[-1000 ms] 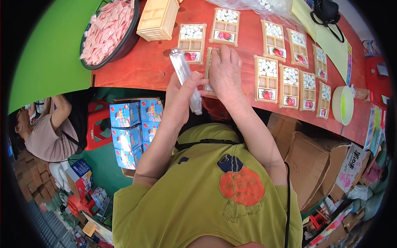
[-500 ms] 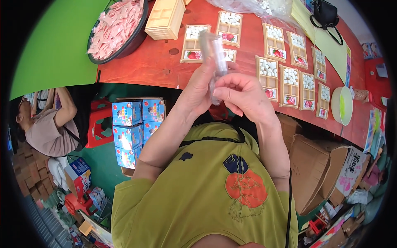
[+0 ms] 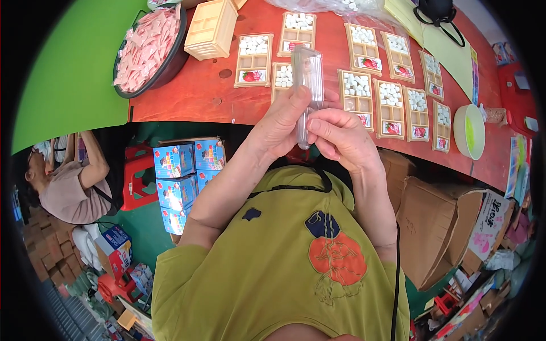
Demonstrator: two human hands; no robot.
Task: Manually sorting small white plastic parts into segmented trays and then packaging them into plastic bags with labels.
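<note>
Above the near table edge, my left hand (image 3: 282,128) grips a long, clear plastic piece (image 3: 309,65), its thumb along the side. It looks like several thin clear layers together, but I cannot make out its exact kind. My right hand (image 3: 346,135) pinches the lower part between thumb and fingers. Just beyond stands a cream divided tray (image 3: 254,61) with white pellets at one end and a strawberry-printed packet at the other. Another such tray (image 3: 280,81) is partly covered by the plastic and my left hand. Several similar trays (image 3: 362,50) lie to the right.
A dark tub (image 3: 174,62) heaped with pink sachets (image 3: 149,52) is at the far left of the red table (image 3: 182,102). Beside it are stacked cream trays (image 3: 211,28). A pale bowl (image 3: 462,133) sits right. Below are blue boxes (image 3: 175,162), cartons (image 3: 429,233) and a seated person (image 3: 71,190).
The clear plastic piece has swung more upright and is steadier. My right hand has shifted its pinch on it, with the fingers drawn in closer. The whole view has turned slightly.
</note>
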